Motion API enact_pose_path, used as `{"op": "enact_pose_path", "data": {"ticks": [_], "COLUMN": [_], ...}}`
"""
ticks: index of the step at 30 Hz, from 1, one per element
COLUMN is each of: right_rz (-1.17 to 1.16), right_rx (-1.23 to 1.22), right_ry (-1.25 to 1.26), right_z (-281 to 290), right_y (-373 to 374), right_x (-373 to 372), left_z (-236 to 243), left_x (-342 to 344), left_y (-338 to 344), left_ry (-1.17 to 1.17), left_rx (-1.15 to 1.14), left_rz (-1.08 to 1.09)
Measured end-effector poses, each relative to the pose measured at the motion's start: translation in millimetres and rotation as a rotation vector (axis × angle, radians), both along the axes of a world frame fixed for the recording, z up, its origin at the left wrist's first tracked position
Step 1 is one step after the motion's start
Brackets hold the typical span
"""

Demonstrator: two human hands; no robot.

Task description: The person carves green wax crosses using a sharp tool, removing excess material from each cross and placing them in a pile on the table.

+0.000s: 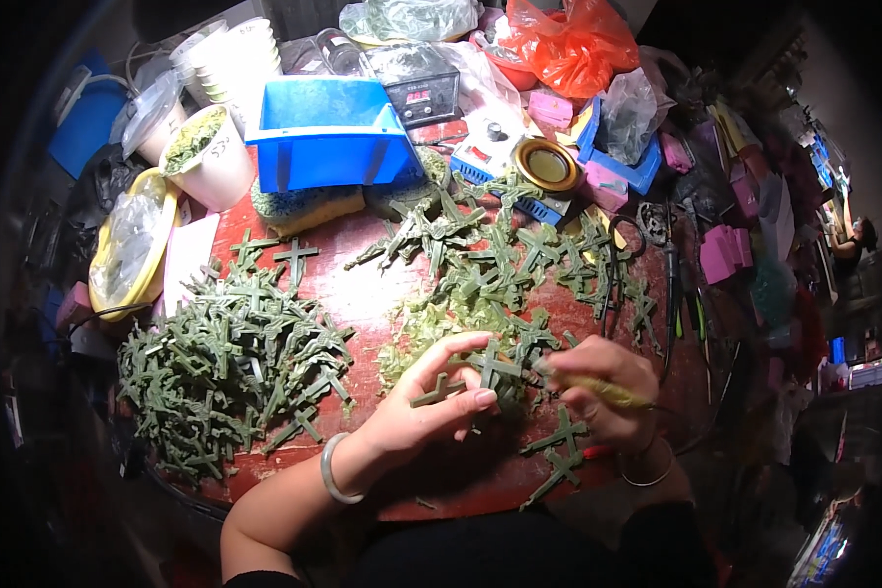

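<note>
one green cross (497, 366) is held at the fingertips of the left hand (426, 407), above the near part of the red table (451, 480); its bars are flat, straight and matt; a second green piece (439, 390), also bar-shaped, is lodged within the same hand; one yellowish pen-shaped tool (612, 393) is gripped firmly in the right hand (625, 372), its tip directed toward the held cross; whether contact is made cannot be told; the held cross is partly covered by the left fingers; pale green scraps (426, 338) and further loose crosses (451, 225) are crowded beyond the hands; a heap of crosses (230, 372) is piled to the left, overlapped too densely to be counted; at least two near crosses (563, 436) are laid beside the right hand; farther back, one blue bin (333, 162) is rested on one sponge (309, 208); one brass-coloured pot (547, 167), one display box (426, 101) and one red bag (573, 49) are also placed there.
</note>
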State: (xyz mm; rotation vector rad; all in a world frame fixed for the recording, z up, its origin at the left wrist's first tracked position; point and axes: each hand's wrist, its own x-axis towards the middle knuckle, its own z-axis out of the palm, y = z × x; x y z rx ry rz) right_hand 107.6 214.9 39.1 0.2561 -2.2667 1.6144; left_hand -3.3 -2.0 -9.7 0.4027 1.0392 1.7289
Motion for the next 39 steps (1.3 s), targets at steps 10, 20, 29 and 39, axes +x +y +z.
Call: {"op": "enact_pose_path", "data": {"ticks": [10,20,29,39], "right_rz": [-0.103,-0.196,-0.112,-0.029], "right_rx": [0.198,0.269,0.109,-0.034], "right_ry": [0.103,0.146,0.031,-0.065], "right_z": [-6,-10,-6,-4], "right_y": [3,6,3,4], "right_x": [-6,-8,-3,0], "left_z": [7,8,4,3], "left_x": [2,-4,-2,1], "left_y": [-3,-7,-6,-3], "left_ry": [-0.316,-0.336,-0.277,-0.176], "left_rx": [0.082,0.176,0.141,0.151], "left_rz": [-0.147,-0.316,-0.262,-0.202]}}
